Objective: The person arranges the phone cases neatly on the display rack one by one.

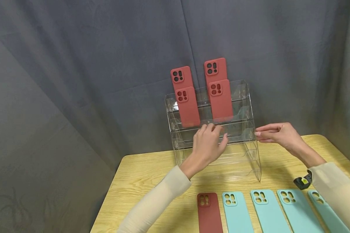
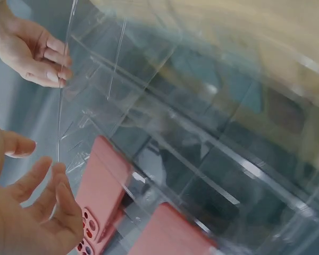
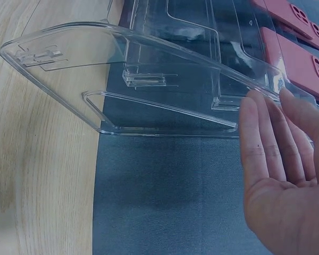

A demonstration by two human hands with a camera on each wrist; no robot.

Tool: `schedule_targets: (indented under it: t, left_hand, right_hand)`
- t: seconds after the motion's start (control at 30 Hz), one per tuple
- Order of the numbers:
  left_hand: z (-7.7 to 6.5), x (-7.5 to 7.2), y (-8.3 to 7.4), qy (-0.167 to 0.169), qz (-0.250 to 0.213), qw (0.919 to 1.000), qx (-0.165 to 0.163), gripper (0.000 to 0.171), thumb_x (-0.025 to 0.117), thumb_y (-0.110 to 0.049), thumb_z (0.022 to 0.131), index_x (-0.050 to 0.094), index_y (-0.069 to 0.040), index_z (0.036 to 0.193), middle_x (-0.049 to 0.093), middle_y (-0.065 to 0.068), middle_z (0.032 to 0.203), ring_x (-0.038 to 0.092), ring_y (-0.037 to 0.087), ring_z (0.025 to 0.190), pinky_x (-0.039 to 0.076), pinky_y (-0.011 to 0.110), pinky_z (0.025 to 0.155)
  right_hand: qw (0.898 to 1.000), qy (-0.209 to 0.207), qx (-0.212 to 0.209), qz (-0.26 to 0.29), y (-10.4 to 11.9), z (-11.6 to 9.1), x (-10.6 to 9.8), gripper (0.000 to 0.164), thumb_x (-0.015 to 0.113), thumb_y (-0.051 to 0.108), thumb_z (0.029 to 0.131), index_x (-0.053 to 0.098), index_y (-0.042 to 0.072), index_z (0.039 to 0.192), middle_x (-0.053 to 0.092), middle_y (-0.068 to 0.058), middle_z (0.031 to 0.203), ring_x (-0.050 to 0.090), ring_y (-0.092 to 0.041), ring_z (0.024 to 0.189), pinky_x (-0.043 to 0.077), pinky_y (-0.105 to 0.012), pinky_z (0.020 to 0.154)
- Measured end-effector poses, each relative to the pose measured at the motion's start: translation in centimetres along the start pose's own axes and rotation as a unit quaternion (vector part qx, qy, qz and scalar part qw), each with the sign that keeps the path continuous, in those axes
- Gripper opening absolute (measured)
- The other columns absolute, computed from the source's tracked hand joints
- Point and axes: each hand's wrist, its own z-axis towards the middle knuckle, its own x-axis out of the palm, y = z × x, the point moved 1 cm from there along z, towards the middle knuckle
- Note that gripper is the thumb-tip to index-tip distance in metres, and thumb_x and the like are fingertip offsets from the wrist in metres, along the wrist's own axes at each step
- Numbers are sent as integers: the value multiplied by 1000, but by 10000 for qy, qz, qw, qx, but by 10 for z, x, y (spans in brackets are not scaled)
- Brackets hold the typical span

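Note:
A clear stepped display rack stands on the table with several red phone cases upright in its upper tiers. My left hand is in front of the middle tiers, below the cases. Its fingers are loosely bent and hold nothing; the left wrist view shows the left hand with its fingers spread. At the rack's right side panel, the fingertips of my right hand touch the edge. In the right wrist view the right hand has straight fingers along the panel, thumb apart from them.
On the wooden table, a dark red phone case lies in front of the rack. Several light blue cases lie in a row to its right, partly under the right sleeve. A grey curtain hangs close behind the rack.

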Motion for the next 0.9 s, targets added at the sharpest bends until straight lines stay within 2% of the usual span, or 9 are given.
schedule_targets:
  t: [0.07, 0.2, 0.3, 0.4, 0.47, 0.63, 0.7, 0.77, 0.9]
  left_hand:
    - [-11, -2, 3, 56, -177, 9998, -59, 19, 64, -34, 102, 76, -21, 110, 75, -5, 95, 68, 13, 81, 56, 27, 64]
    - [-34, -3, 10, 148, -470, 9986, -182, 17, 66, -31, 101, 77, -20, 107, 73, -7, 82, 63, 8, 66, 47, 19, 52]
    - [-52, -2, 14, 370, -749, 9960, -315, 15, 66, -29, 100, 77, -20, 104, 71, -8, 78, 60, 5, 63, 39, 15, 51]
    - [-71, 0, 14, 741, -1026, 9908, -475, 15, 66, -29, 100, 78, -21, 104, 74, -7, 81, 59, 2, 62, 38, 14, 51]
    - [-83, 1, 14, 1098, -1340, 9828, -633, 15, 66, -29, 100, 78, -22, 104, 75, -6, 83, 57, -1, 61, 38, 13, 52]
    - [-111, 4, 7, 2146, -2126, 9477, -1032, 18, 66, -32, 102, 78, -21, 110, 75, -5, 88, 53, -8, 61, 42, 14, 54]
    - [-122, 6, 4, 2434, -2112, 9414, -996, 20, 66, -33, 102, 77, -21, 113, 75, -5, 92, 56, -6, 65, 44, 15, 57]
    - [-132, 9, 0, 2628, -1925, 9414, -875, 22, 67, -34, 102, 77, -20, 115, 76, -4, 98, 62, -2, 71, 47, 16, 60]
    - [-153, 14, -5, 3003, -1500, 9389, -759, 28, 67, -35, 101, 75, -16, 121, 75, 3, 109, 70, 15, 91, 52, 24, 63]
  right_hand:
    - [10000, 2, 25, -51, 0, 1, 0, 58, 76, 32, 99, 62, -6, 141, 82, 9, 110, 79, -6, 96, 63, -22, 84]
    - [9999, 8, 76, -118, -1, 1, 0, 59, 76, 33, 98, 62, -6, 140, 82, 6, 110, 78, -3, 94, 62, -21, 84]
    - [9999, 41, 121, -95, -1, 1, 0, 60, 76, 33, 98, 62, -6, 141, 82, 6, 109, 78, -3, 93, 63, -22, 84]
    - [9998, 67, 164, -69, -2, 1, 0, 60, 77, 33, 98, 62, -6, 141, 82, 8, 107, 79, -4, 93, 62, -20, 83]
    - [9998, 81, 163, -54, -2, 0, 0, 60, 77, 33, 97, 61, -7, 141, 82, 10, 107, 79, -4, 93, 62, -20, 83]
    - [10000, 64, 69, -6, -1, 1, 1, 60, 78, 32, 97, 62, -7, 140, 81, 13, 106, 78, -3, 93, 63, -21, 83]
    - [10000, 32, 38, 27, 0, 0, 0, 59, 78, 31, 97, 62, -8, 139, 82, 13, 105, 79, -3, 93, 63, -22, 83]
    - [10000, 14, 17, 32, 0, 0, 0, 59, 78, 30, 97, 62, -8, 139, 81, 14, 104, 79, -4, 93, 63, -21, 83]
    - [10000, 28, 49, 67, -1, 1, 0, 60, 78, 29, 97, 61, -8, 140, 81, 15, 105, 78, -4, 94, 62, -21, 83]
